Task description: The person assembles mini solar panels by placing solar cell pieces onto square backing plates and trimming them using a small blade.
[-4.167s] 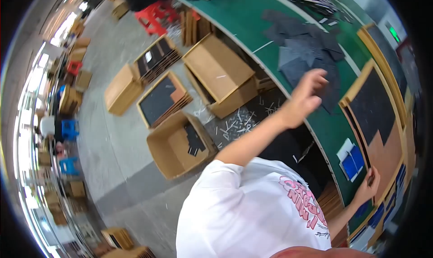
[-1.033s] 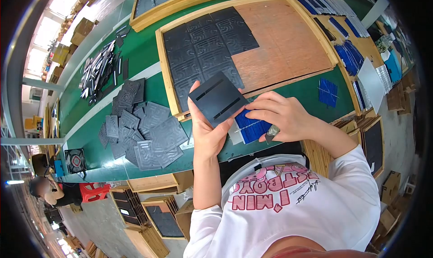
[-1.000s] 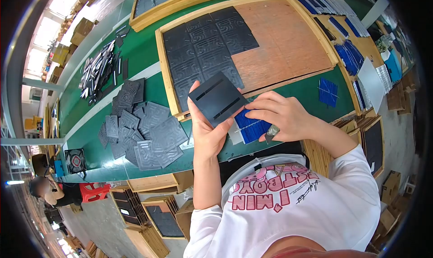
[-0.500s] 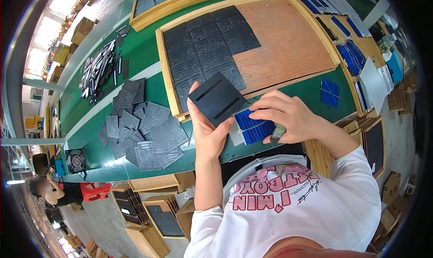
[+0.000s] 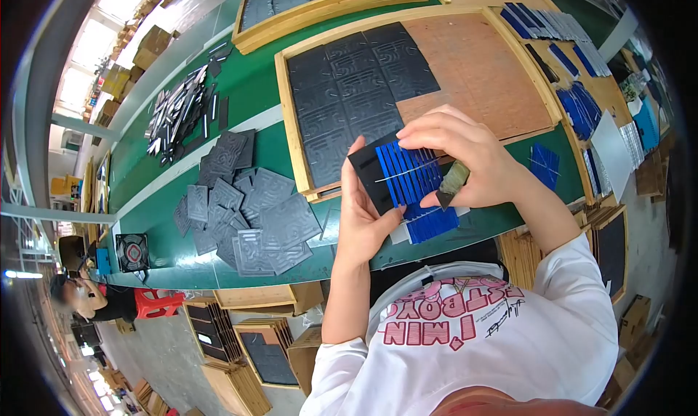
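My left hand (image 5: pixel 356 227) is closed on a black square plate (image 5: pixel 368 170), its thumb at the lower edge. Over that plate lies a set of blue solar cell strips (image 5: pixel 408 170), joined by a thin pale wire. The fingers of my right hand (image 5: pixel 476 151) pinch the strips at their upper and lower ends. Against its palm, my right hand also keeps a small greenish block with a dark tip (image 5: pixel 455 180); its kind is unclear. Beneath, more blue strips (image 5: pixel 434 227) rest on a whitish sheet, partly hidden.
Beyond my hands is a wooden frame (image 5: pixel 486 14), partly covered with black patterned plates (image 5: pixel 349 74). A pile of dark plates (image 5: pixel 251 212) lies left, near loose strips (image 5: pixel 178 114) and a fan (image 5: pixel 132 252). Another blue strip set (image 5: pixel 544 166) lies right. A person (image 5: pixel 94 300) sits far left.
My right hand has lifted a set of blue strips from the stack onto the black plate. The plate's two dark slots are now covered. The view has shifted slightly.
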Available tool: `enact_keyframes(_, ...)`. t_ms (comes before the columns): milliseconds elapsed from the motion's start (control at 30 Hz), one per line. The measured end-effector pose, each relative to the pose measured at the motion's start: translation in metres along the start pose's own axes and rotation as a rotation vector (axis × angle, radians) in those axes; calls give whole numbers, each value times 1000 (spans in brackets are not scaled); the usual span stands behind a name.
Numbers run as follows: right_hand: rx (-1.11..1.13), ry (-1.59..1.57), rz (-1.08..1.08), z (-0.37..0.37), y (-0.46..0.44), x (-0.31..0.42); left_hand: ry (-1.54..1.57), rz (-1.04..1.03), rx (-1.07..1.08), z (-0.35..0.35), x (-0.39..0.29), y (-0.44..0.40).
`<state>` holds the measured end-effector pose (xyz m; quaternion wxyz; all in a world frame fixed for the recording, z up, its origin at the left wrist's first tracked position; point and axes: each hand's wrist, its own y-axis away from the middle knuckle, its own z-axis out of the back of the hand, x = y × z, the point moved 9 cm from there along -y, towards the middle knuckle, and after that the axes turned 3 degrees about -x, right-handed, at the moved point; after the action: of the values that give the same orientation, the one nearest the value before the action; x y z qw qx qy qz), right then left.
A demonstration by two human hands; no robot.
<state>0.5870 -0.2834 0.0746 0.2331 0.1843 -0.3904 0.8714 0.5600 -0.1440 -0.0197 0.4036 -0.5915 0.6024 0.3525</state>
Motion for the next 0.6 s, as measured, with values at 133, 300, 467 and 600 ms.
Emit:
enact_keyframes(133, 1, -11, 12, -5, -1, 0, 25, 25, -4, 0, 2, 1)
enact_keyframes(300, 0, 33, 22, -6, -1, 4, -5, 2, 17, -2, 4, 0)
enact_keyframes(467, -2, 87, 29, -7, -2, 6, -46, 2, 60, -1, 5, -1)
enact_keyframes(600, 4, 111, 17, -7, -1, 7, -39, 10, 80, -3, 5, 0)
